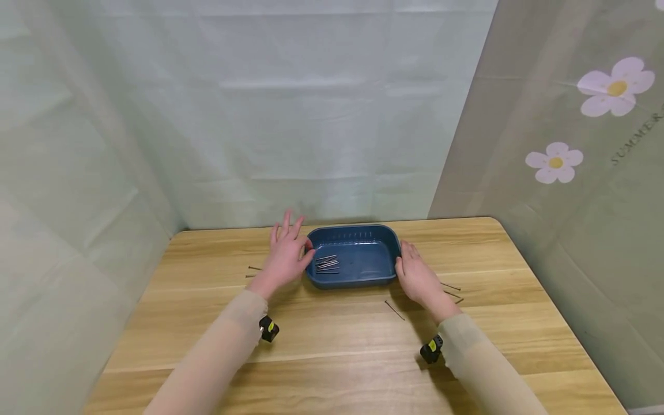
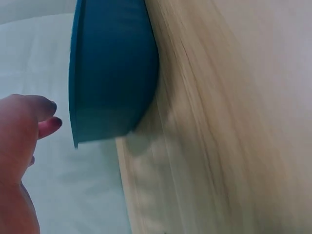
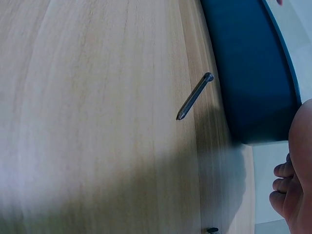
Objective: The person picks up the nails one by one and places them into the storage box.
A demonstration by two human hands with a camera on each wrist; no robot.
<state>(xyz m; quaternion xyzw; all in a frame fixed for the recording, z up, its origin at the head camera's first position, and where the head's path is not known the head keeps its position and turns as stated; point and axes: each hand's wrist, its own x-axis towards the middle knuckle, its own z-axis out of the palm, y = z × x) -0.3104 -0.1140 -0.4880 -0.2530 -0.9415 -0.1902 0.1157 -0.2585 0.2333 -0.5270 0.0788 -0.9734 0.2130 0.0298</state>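
A dark blue rectangular plastic tray (image 1: 363, 262) sits near the table's back edge, with several metal nails (image 1: 327, 265) lying together at its left end. My left hand (image 1: 285, 259) is at the tray's left end, thumb near the rim and the other fingers spread upward. In the left wrist view a small gap shows between its fingertips and the tray (image 2: 112, 73). Along the tray's right end lies my right hand (image 1: 417, 276), fingers extended forward and thumb by the rim. Whether its palm touches the wall is hard to tell.
One loose nail (image 1: 394, 310) lies in front of the tray, also seen as a nail (image 3: 195, 96) in the right wrist view. Several other nails (image 1: 452, 286) lie beside the right hand, and a couple of nails (image 1: 254, 268) beside the left wrist. Pale curtains (image 1: 311, 115) enclose the wooden table (image 1: 337, 363).
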